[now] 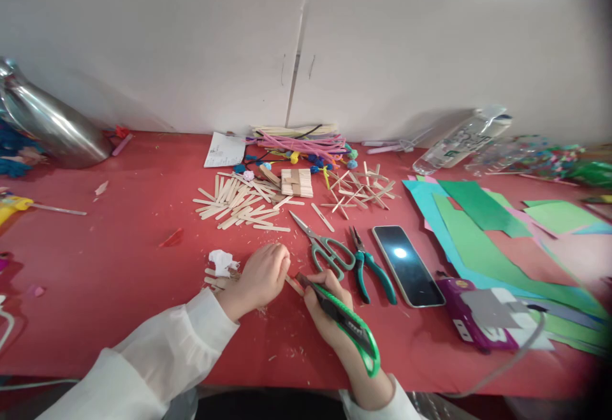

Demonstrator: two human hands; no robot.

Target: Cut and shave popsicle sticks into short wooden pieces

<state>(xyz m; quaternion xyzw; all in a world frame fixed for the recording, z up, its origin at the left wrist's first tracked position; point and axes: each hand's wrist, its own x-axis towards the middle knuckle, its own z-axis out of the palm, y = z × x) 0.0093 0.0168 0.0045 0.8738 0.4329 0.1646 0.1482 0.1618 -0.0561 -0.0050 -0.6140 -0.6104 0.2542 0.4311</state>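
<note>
Left hand (265, 272) pinching a wooden stick (294, 285), right hand (327, 305) gripping a green utility knife (352, 325)

A white scrap (222, 262) lies near the left hand; the stick juts between both hands over the red desk (129, 267), knife tip beside it; then come scissors (314, 238), pliers (360, 260) and a phone (412, 270).

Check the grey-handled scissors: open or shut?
Shut, it appears: the scissors narrow to one tip, with no visible gap between the blades.
</note>
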